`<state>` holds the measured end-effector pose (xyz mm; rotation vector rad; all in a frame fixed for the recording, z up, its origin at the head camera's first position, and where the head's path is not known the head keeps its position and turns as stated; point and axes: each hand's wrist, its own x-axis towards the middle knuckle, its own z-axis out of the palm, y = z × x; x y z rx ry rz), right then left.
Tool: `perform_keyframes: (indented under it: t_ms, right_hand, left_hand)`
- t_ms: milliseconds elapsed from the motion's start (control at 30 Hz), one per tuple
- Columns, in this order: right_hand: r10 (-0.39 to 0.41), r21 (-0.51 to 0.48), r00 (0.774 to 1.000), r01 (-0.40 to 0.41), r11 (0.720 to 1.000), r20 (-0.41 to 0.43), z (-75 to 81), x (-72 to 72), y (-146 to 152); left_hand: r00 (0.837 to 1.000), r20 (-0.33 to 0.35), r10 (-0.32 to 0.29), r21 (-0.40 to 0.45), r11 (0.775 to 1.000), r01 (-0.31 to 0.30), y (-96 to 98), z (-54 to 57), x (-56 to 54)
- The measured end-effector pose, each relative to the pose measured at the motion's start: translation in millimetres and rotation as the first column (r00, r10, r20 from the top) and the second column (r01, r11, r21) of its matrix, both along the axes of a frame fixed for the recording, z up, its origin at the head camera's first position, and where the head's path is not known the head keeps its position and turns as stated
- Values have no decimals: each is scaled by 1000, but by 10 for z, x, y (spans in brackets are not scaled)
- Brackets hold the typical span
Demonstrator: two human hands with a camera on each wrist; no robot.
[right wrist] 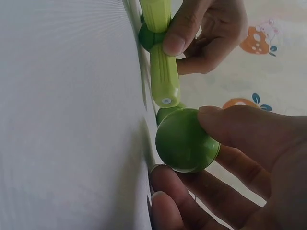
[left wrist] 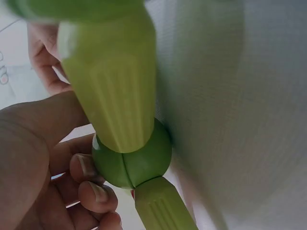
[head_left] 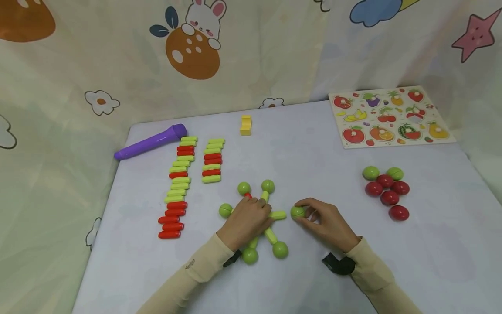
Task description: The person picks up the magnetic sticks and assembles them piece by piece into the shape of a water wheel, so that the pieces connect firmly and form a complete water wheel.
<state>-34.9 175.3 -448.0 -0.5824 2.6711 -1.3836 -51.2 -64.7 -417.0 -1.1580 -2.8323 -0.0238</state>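
Note:
My left hand [head_left: 246, 221] grips the middle of a star-shaped build of magnetic rods and balls [head_left: 270, 236] on the table. In the left wrist view its fingers curl at the green centre ball [left wrist: 134, 168], and the right wrist view has the left thumb on a light green rod [right wrist: 165, 72]. That rod's bare end shows a small metallic disc. Other arms of the build end in green balls, and one holds a red rod [head_left: 248, 195]. Between thumb and fingers, my right hand [head_left: 329, 222] pinches a loose green ball [head_left: 297, 212], just right of the bare rod end.
Two columns of red and light green rods [head_left: 176, 192] lie on the left. Behind them is a purple microphone-shaped toy [head_left: 150, 143]. A yellow block [head_left: 245, 125] stands at the back. To the right are several red balls [head_left: 390, 198], two green balls [head_left: 370, 172] and a fruit puzzle board [head_left: 376, 124].

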Motion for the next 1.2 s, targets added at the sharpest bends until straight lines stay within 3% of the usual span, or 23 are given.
perform_keyframes:
  t_ms: [367, 500, 633, 767, 900, 1033, 1200]
  right_hand:
    - [-15, -5, 1000, 15, 1000, -10, -7, 20, -78]
    - [-18, 5, 1000, 18, 1000, 3, -1, 21, -62]
    - [-38, 28, 999, 38, 999, 8, 13, 14, -27]
    - [-22, 43, 1000, 22, 999, 0, 21, 6, -5]
    - [34, 43, 999, -34, 999, -9, 10, 1, -8]
    - [37, 44, 999, -36, 998, -33, -8, 0, -12]
    - [41, 55, 999, -39, 998, -36, -31, 0, -29]
  left_hand:
    - [998, -59, -14, 39, 999, 16, -10, -52, 14]
    - [1000, 7, 9, 98, 995, -9, -66, -3, 25]
    - [994, 72, 78, 205, 974, -92, -291, 150, 34]
    - [976, 101, 191, 266, 940, -212, -600, 248, 61]
    - [943, 183, 277, 254, 914, -317, -823, 211, 145]
    - [921, 222, 319, 220, 904, -366, -892, 86, 181]
    - [912, 239, 332, 199, 903, -381, -877, -31, 164]
